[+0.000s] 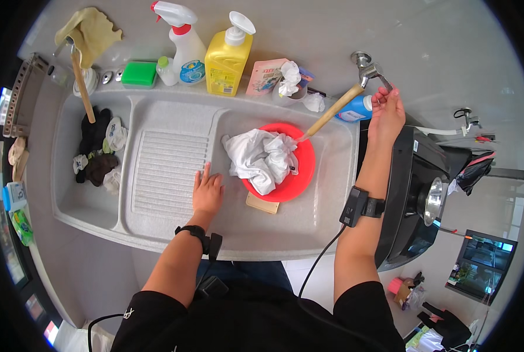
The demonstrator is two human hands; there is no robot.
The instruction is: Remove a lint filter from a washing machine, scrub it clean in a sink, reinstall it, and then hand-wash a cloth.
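My right hand [388, 115] is raised to the wall faucet [367, 70], its fingertips closed on the faucet's lever handle [385, 82]. From the spout a beige hose [334, 111] slants down to the red plastic basin [304, 176]; whether water runs from it is hard to tell. A bunched white garment [260, 154] fills much of that basin and hangs over its left rim. My left hand [208, 191] holds nothing and lies, fingers apart, by the right edge of the ribbed washboard [169, 174]. A cream-coloured block [262, 204] shows partly under the basin.
Dark and white socks [97, 152] lie in the sink's left compartment. Along the back ledge stand a green box [138, 73], a spray bottle [189, 55], a yellow pump bottle [228, 61] and a blue bottle [354, 110]. A black appliance [414, 176] borders the sink's right side.
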